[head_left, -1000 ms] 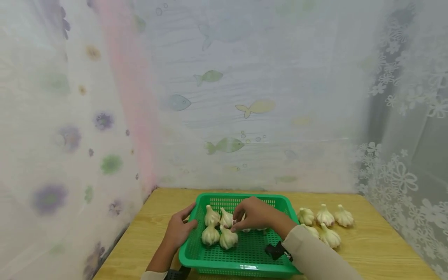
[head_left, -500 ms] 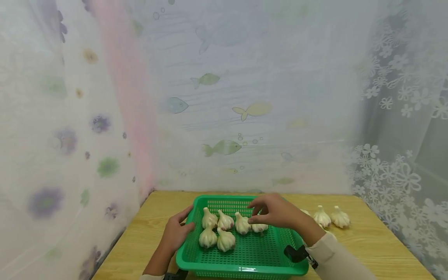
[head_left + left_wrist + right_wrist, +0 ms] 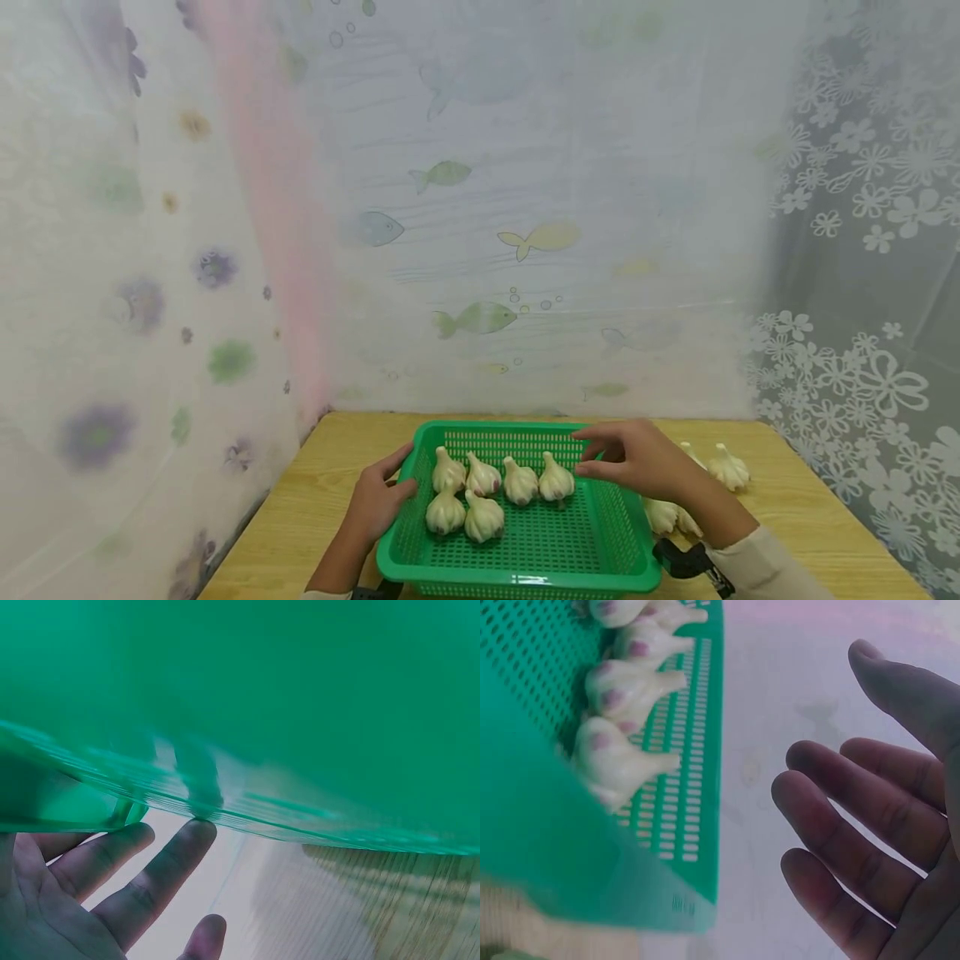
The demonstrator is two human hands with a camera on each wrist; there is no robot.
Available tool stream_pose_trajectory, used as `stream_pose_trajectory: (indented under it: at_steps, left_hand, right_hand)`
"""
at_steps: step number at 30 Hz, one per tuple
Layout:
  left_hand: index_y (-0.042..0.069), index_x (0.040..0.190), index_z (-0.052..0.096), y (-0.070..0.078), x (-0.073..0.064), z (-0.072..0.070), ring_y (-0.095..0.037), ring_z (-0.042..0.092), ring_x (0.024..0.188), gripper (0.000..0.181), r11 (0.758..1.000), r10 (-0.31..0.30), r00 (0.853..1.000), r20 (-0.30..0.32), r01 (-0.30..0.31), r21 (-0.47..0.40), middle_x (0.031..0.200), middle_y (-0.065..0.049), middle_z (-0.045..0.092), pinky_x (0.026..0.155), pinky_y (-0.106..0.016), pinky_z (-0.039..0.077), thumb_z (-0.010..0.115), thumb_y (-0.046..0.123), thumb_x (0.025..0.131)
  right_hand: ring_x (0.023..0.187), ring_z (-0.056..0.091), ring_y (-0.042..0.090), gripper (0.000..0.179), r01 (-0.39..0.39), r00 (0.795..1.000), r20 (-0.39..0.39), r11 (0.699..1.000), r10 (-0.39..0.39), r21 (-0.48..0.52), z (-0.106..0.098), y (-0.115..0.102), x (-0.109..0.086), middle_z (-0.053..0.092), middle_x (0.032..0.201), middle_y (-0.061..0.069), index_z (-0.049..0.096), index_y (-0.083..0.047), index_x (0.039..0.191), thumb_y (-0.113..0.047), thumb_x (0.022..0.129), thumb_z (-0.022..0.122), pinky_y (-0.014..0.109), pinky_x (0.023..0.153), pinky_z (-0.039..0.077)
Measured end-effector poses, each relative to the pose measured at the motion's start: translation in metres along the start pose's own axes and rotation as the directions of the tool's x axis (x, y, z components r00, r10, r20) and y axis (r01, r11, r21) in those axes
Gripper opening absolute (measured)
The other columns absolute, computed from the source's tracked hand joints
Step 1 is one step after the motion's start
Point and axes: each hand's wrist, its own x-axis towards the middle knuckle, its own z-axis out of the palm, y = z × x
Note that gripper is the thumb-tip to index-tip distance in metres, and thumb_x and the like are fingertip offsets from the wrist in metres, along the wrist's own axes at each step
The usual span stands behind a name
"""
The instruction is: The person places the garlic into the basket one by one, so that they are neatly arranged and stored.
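A green plastic basket (image 3: 517, 577) holds several garlic bulbs, some in a back row and two in front at the left. At the basket's left rim, my left hand (image 3: 377, 498) grips the edge, thumb over the rim; in the left wrist view its fingers (image 3: 161, 881) reach along the outer wall. Over the basket's back right corner hovers my right hand (image 3: 637, 457), holding nothing, fingers apart and slightly bent. Just left of its fingertips sits the rightmost garlic bulb (image 3: 557, 478), stem up. The right wrist view shows this hand's fingers (image 3: 855, 847) clear of the basket.
More garlic bulbs lie on the wooden table (image 3: 810, 533) right of the basket, one garlic bulb (image 3: 729, 468) at the back and others partly behind my right arm. Patterned curtains (image 3: 465, 250) hang behind the table and at both sides.
My right hand has let go of a garlic bulb in the back row and moved right, out toward the basket's right side. My left hand stays on the rim.
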Motion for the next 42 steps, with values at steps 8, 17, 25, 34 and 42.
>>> stream_pose_trajectory:
  at_steps: [8,17,25,34,42]
  left_hand:
    - [0.015,0.155,0.05,0.003,-0.001,0.0,-0.043,0.064,0.124,0.07,1.0,-0.002,1.0,0.013,0.002,-0.021,0.157,-0.022,0.047,0.072,-0.036,0.057,0.062,0.008,0.087]
    - [0.012,0.155,0.049,0.007,-0.006,-0.001,-0.045,0.064,0.124,0.071,0.999,0.008,1.0,0.024,-0.007,-0.05,0.158,-0.025,0.045,0.07,-0.036,0.057,0.063,0.007,0.086]
    - [0.011,0.155,0.05,0.006,-0.006,-0.002,-0.045,0.064,0.124,0.07,0.999,0.015,1.0,0.017,-0.015,-0.039,0.157,-0.025,0.046,0.071,-0.037,0.057,0.063,0.006,0.086]
    - [0.012,0.154,0.051,0.006,-0.005,0.0,-0.045,0.064,0.123,0.069,0.999,0.012,1.0,0.007,-0.012,-0.033,0.156,-0.025,0.047,0.069,-0.038,0.055,0.063,0.005,0.087]
    - [0.012,0.154,0.051,0.007,-0.006,-0.001,-0.046,0.063,0.125,0.069,1.0,0.019,1.0,0.003,-0.019,-0.021,0.156,-0.024,0.048,0.071,-0.037,0.056,0.063,0.005,0.086]
  right_hand:
    - [0.087,0.072,0.005,0.049,-0.017,0.994,-0.109,1.0,0.017,0.005,-0.01,0.011,-0.026,0.077,0.109,0.001,0.067,-0.016,0.138,-0.04,0.095,0.072,0.029,0.072,0.058]
    - [0.102,0.072,0.013,0.036,-0.129,0.929,-0.356,0.991,0.104,-0.047,-0.01,0.033,-0.064,0.075,0.121,-0.004,0.072,-0.027,0.127,-0.032,0.092,0.078,0.03,0.08,0.058]
    - [0.111,0.053,-0.016,0.037,-0.274,0.881,-0.418,0.959,0.222,-0.069,-0.008,0.054,-0.09,0.07,0.131,-0.001,0.072,-0.032,0.127,-0.041,0.092,0.077,0.04,0.089,0.057]
    - [0.108,0.044,-0.024,0.044,-0.41,0.808,-0.403,0.902,0.429,0.137,0.004,0.086,-0.108,0.066,0.139,0.01,0.07,-0.02,0.134,-0.043,0.096,0.071,0.039,0.088,0.059]
    - [0.096,0.054,-0.018,0.068,-0.557,0.695,-0.3,0.754,0.653,0.348,0.009,0.109,-0.121,0.063,0.142,0.011,0.062,-0.012,0.145,-0.056,0.093,0.069,0.026,0.081,0.056]
